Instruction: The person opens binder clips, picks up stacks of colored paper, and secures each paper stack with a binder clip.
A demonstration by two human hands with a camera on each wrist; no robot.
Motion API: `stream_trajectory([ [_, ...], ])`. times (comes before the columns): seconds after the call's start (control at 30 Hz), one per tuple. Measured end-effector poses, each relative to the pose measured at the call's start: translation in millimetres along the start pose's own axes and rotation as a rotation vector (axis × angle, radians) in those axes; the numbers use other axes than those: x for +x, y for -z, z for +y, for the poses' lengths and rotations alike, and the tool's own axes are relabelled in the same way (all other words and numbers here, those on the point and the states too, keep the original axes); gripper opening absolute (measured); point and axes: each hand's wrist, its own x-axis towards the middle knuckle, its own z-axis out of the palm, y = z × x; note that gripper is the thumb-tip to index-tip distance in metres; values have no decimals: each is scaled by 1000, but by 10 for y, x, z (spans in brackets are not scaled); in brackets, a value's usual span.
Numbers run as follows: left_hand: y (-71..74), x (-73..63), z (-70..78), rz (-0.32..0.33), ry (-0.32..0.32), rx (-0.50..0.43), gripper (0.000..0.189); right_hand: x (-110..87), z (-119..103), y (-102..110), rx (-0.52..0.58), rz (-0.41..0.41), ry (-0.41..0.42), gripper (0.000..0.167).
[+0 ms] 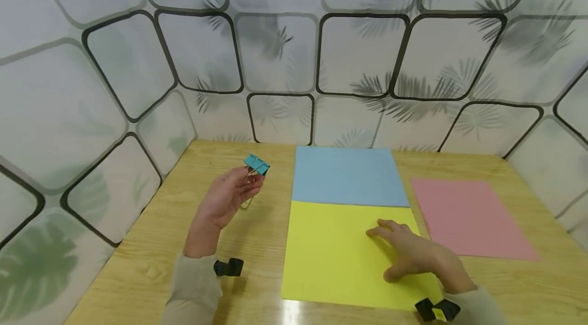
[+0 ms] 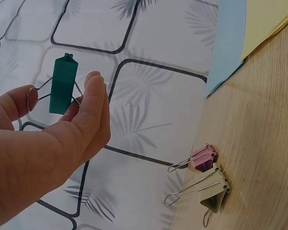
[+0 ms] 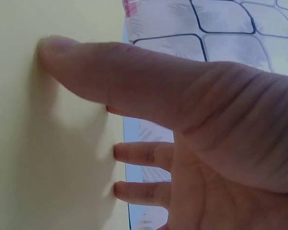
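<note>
Pinching with raised left hand (image 1: pixel 225 200), nearer left edge of desk (image 1: pixel 147 269); holding right hand (image 1: pixel 413 251) low, thumb and fingers spread, nearer right edge.

no txt, no nos., no logos legible

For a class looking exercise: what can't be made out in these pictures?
Head view: most of the yellow clip, behind the left hand.
Left wrist view: most of the yellow sheet, cut by the top and right edges.
Right wrist view: most of one finger, behind the thumb.
</note>
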Motion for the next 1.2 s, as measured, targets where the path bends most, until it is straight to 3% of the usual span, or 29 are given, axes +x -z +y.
stream_trajectory([
  [0.17,-20,5,-2,-6,-2,25,41,79,43,53,-51,51,9,61],
  [0.37,-25,16,-33,2,7,24,41,159,65,112,-95,85,1,51],
  [0.63,3,17,-39,-37,36,-56,38,168,82,64,-112,127,-20,54],
  [0.8,48,-10,25,-61,12,-82,37,176,105,88,-173,197,36,49],
  [0.97,78,-41,49,-84,18,-104,36,147,201,202,-177,324,-91,38],
  [1.07,77,-41,43,-87,21,-114,35,107,278,249,-172,369,-191,45],
  [1.2,67,-23,27,-79,26,-122,31,80,366,257,-163,357,-229,58],
])
